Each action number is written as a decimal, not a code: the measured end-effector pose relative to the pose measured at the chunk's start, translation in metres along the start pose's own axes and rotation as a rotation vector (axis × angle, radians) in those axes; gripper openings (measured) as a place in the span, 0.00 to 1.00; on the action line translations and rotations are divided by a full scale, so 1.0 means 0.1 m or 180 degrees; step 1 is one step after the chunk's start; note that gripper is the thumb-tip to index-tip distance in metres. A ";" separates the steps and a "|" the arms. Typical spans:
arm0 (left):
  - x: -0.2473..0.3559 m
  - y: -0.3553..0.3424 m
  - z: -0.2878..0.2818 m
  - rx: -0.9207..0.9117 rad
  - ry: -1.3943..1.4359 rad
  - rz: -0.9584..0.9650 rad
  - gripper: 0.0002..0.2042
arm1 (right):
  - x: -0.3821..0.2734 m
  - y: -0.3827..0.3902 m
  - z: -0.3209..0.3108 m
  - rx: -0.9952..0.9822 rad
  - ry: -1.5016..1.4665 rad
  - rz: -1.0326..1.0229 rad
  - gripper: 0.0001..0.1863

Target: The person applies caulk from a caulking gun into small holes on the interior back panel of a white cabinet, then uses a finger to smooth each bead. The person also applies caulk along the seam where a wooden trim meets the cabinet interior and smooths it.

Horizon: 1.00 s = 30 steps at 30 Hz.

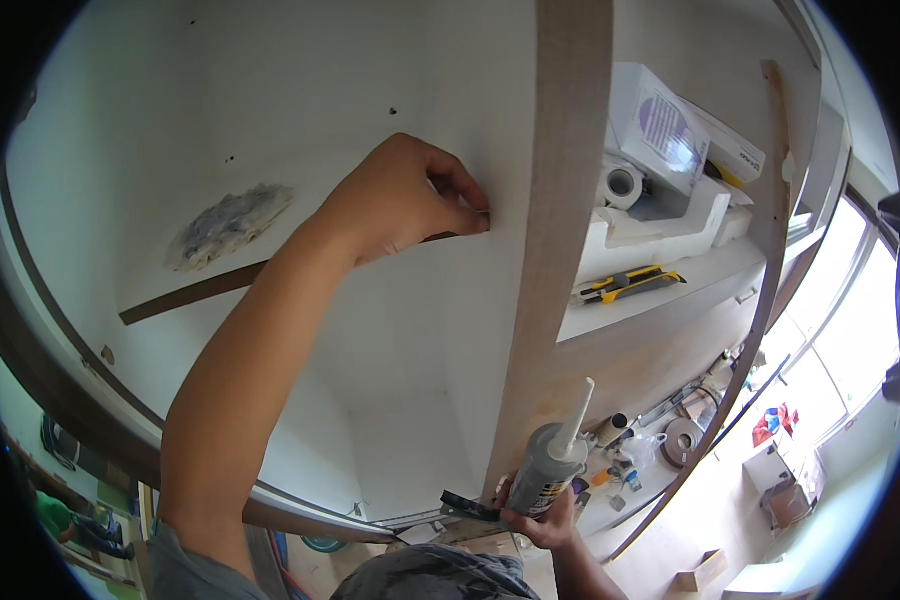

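Note:
Inside a white cabinet, my left hand point(400, 200) reaches across to the right side panel point(460, 330). Its thumb and fingertips are pinched together against the panel, just above the brown front edge of a shelf point(195, 293); anything between them is too small to make out. Low in the view, my right hand point(548, 525) is wrapped round a grey sealant cartridge point(548, 470). The cartridge's white nozzle point(577, 420) points upward. A dark, flat piece point(467, 507) sticks out to the left beside that hand. On the shelf, left of my forearm, lies a crumpled, whitish-grey plastic bundle point(232, 228).
Right of a brown upright point(560, 180), another shelf holds a white box point(660, 120), a white roll point(623, 186), foam packing point(660, 232) and yellow-black utility knives point(632, 284). Below lie bottles and a tape roll point(682, 440). A long brown strip point(773, 200) curves at the right.

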<state>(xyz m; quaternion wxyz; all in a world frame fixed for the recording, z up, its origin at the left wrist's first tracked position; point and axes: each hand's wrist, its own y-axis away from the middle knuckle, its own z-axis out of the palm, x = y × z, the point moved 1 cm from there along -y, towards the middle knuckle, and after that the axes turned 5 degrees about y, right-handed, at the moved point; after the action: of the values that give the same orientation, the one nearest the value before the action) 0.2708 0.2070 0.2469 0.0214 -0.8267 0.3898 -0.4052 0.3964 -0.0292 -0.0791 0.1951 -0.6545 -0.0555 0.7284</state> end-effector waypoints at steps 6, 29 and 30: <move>0.02 0.05 0.13 0.0473 -0.0408 0.0330 0.09 | 0.09 0.08 -0.20 0.0104 0.0448 0.0028 0.15; -0.55 2.14 1.27 0.0721 0.2426 0.0115 0.27 | -0.33 -0.03 0.14 -0.0403 0.1126 0.0002 0.28; -0.57 2.27 1.49 0.0530 0.2675 0.0062 0.33 | -0.38 -0.07 0.23 -0.0568 0.1253 -0.0163 0.28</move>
<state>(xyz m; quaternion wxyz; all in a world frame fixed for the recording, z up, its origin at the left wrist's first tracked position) 0.2099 0.0453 0.0303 -0.0687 -0.5815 0.3384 -0.7367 0.3778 -0.0324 -0.0377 0.1619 -0.7971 -0.0972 0.5736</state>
